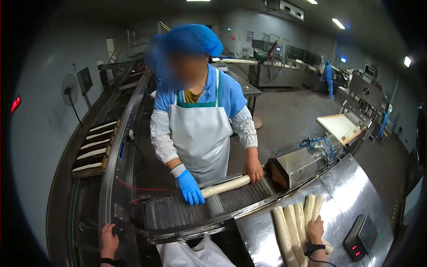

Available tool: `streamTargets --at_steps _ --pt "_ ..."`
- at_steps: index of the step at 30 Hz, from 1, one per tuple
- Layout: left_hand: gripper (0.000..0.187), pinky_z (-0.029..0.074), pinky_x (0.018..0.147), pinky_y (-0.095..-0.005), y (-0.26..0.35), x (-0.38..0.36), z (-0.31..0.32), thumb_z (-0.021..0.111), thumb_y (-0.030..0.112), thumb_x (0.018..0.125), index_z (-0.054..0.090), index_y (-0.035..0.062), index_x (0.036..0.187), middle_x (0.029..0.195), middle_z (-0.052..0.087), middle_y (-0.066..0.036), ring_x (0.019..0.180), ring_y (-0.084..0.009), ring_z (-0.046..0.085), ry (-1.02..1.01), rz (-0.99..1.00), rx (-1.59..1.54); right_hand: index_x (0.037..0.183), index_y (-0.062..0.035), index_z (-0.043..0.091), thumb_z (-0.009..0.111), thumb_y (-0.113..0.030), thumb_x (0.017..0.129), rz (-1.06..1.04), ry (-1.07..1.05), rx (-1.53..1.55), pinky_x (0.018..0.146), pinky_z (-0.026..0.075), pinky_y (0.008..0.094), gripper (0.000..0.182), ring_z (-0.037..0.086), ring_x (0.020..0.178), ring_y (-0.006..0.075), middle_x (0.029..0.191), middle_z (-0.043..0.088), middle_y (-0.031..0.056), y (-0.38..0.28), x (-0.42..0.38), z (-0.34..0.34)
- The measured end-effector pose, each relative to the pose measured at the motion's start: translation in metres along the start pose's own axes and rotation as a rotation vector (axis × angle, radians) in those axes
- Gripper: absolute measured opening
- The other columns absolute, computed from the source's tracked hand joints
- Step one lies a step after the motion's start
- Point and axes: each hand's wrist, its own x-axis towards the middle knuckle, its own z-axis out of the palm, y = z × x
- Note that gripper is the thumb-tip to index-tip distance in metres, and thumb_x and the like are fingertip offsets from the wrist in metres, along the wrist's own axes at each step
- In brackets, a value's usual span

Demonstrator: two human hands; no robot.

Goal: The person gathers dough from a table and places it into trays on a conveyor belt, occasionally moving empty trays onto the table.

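Note:
My right hand (pixel 316 230) is closed over the lower part of the rightmost roll of pale dough (pixel 316 205) on the steel table. Several more long dough rolls (pixel 291 222) lie side by side just left of it. My left hand (pixel 110 240) is low on the left, beside the metal rail of a conveyor, fingers apart and holding nothing. Across from me a co-worker in an apron has a long dough roll (pixel 226 186) on a mesh conveyor belt (pixel 178 214), one blue-gloved hand (pixel 190 187) at its left end and a bare hand (pixel 253 170) at its right.
A black digital scale (pixel 361 238) stands at the right of the steel table (pixel 344 191). On the left conveyor (pixel 106 202) sits a dark tray (pixel 91 158) holding strips of dough. A metal machine housing (pixel 307 167) covers the mesh belt's right end. Another worker (pixel 328 79) stands far back.

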Motion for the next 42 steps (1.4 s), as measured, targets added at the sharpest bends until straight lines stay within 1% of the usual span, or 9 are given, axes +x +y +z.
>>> streamTargets --at_steps 9,14,18,19,23,28,31,38,42 --pt "0.054 0.035 0.113 -0.0446 -0.008 0.013 -0.014 0.066 -0.004 0.071 0.058 0.0020 0.124 0.147 0.040 -0.024 0.135 -0.0405 0.040 -0.235 -0.052 0.080 0.139 0.0051 0.040 0.050 -0.025 0.090 -0.084 0.119 -0.050 0.091 0.047 0.0526 0.058 0.057 0.104 0.0470 0.113 0.056 0.0323 0.001 -0.043 0.011" --pt "0.055 0.025 0.118 -0.0467 -0.032 0.014 0.018 0.069 0.001 0.070 0.058 0.0006 0.123 0.155 0.026 -0.025 0.145 -0.0427 0.023 -0.225 0.071 0.085 0.139 0.0060 0.040 0.052 -0.029 0.089 -0.078 0.231 -0.139 0.087 0.047 0.0520 0.062 0.059 0.098 0.0433 0.108 0.059 0.0289 -0.002 -0.069 0.023" --pt "0.051 0.024 0.118 -0.0489 -0.017 0.005 0.006 0.068 0.005 0.070 0.059 -0.0025 0.119 0.152 0.029 -0.028 0.144 -0.0451 0.023 -0.164 0.225 0.105 0.144 0.0054 0.035 0.051 -0.039 0.090 -0.065 0.177 -0.158 0.114 0.026 0.0536 0.072 0.036 0.136 0.0440 0.142 0.038 0.0371 -0.035 -0.121 0.017" --pt "0.051 0.024 0.118 -0.0489 -0.009 0.004 0.003 0.068 0.005 0.070 0.059 -0.0025 0.119 0.152 0.029 -0.028 0.144 -0.0451 0.023 -0.169 0.228 0.100 0.149 0.0040 0.030 0.050 -0.046 0.091 -0.033 0.071 -0.092 0.120 0.007 0.0544 0.079 0.014 0.148 0.0411 0.155 0.018 0.0345 -0.044 -0.135 0.017" --pt "0.049 0.026 0.117 -0.0487 -0.014 0.006 0.004 0.069 0.008 0.072 0.059 -0.0027 0.118 0.152 0.030 -0.025 0.144 -0.0420 0.025 -0.133 0.062 -0.029 0.152 -0.0004 0.028 0.050 -0.055 0.090 -0.167 -0.016 -0.080 0.120 0.003 0.0543 0.086 0.009 0.150 0.0400 0.159 0.015 0.0286 -0.069 -0.179 0.019" --pt "0.050 0.027 0.117 -0.0492 -0.026 0.008 0.013 0.070 0.013 0.071 0.060 -0.0017 0.118 0.151 0.032 -0.025 0.144 -0.0402 0.026 -0.096 0.123 -0.034 0.153 -0.0037 0.026 0.057 -0.066 0.082 -0.223 -0.080 -0.087 0.119 0.002 0.0577 0.099 0.007 0.149 0.0435 0.158 0.011 0.0323 -0.065 -0.174 0.026" --pt "0.049 0.029 0.116 -0.0472 -0.024 0.008 0.011 0.070 0.011 0.070 0.061 -0.0009 0.117 0.149 0.035 -0.024 0.142 -0.0394 0.029 -0.044 0.119 -0.051 0.155 -0.0030 0.015 0.074 -0.074 0.058 -0.238 -0.193 -0.171 0.116 0.003 0.0629 0.134 0.003 0.148 0.0480 0.156 0.007 0.0375 -0.051 -0.163 0.033" --pt "0.046 0.029 0.117 -0.0450 -0.011 0.006 0.000 0.068 0.010 0.073 0.061 0.0005 0.117 0.150 0.036 -0.021 0.142 -0.0362 0.029 -0.030 0.135 -0.021 0.156 -0.0084 0.022 0.082 -0.064 0.056 -0.378 -0.135 -0.087 0.118 0.005 0.0593 0.129 0.011 0.148 0.0444 0.157 0.016 0.0337 0.001 -0.132 0.039" --pt "0.047 0.027 0.118 -0.0454 -0.009 0.014 -0.001 0.068 0.008 0.074 0.059 0.0008 0.120 0.151 0.035 -0.020 0.144 -0.0363 0.028 -0.101 0.081 0.002 0.151 -0.0107 0.034 0.086 -0.053 0.059 -0.375 0.046 -0.196 0.114 0.024 0.0554 0.113 0.032 0.138 0.0452 0.149 0.033 0.0293 0.013 -0.108 0.045"
